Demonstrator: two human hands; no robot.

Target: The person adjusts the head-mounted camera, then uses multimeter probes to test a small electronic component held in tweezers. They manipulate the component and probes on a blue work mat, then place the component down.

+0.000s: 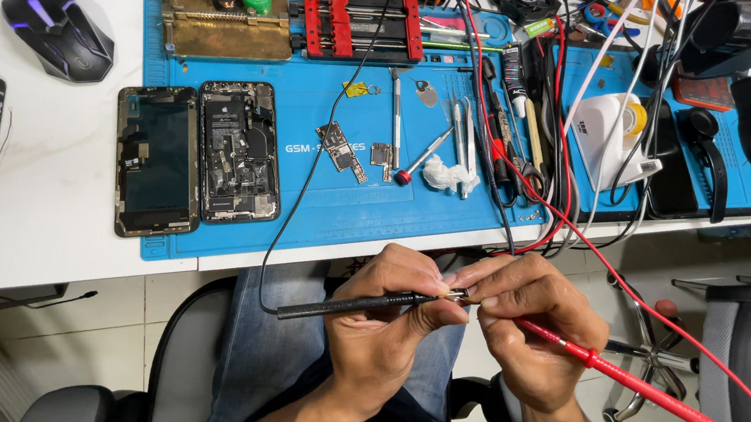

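Both grips below blue mat's edge

Black probe, red probe, blue mat

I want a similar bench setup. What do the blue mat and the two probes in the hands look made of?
Blue mat: likely silicone or rubber, matte, soft-edged, with moulded trays. Black probe in the left hand: apparently matte plastic, with a ribbed grip. Red probe in the right hand: glossy plastic, judging by its smooth sheen.
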